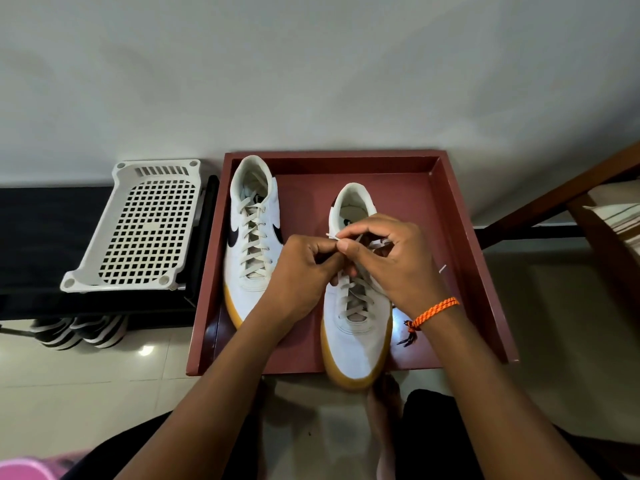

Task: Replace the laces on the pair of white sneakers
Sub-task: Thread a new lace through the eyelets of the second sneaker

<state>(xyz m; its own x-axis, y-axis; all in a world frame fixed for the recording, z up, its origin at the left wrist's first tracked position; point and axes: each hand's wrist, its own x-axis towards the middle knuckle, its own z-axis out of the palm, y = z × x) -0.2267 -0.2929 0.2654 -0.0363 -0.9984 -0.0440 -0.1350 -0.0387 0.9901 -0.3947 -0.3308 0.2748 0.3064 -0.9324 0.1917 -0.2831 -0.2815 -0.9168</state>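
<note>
**Lacing under way on the right-hand sneaker**

Both hands are working close together over the upper eyelets of the right-hand sneaker (356, 327). The right hand (391, 258) is pinching a white lace (349, 299) near its tip between thumb and fingers, and the left hand (304, 268) is curling its fingers in against the same spot, seemingly gripping the lace or the eyelet edge; exactly what it is holding is hidden behind the knuckles. An orange cord bracelet (436, 311) is sitting on the right wrist.

As a judgement, this shoe is partly done: crossings are showing over the lower eyelets, while the upper rows are lying under the hands and seem still to be threaded. A second lace end (442, 269) is lying loose just beside the shoe. The left-hand sneaker (249, 237) is standing laced to the top, with no bow visible; whether its lace is new or old cannot be told.

Both shoes are resting in a reddish-brown tray (485, 271) with raised walls on three sides; its near side looks open, and the right-hand sneaker's toe is overhanging that edge. The bare tray floor between and behind the shoes is giving room for pulling slack. A white perforated basket (138, 230) is sitting on a dark shelf (34, 220) just left of the tray, and a wooden frame (554, 202) is slanting in on the right.
</note>
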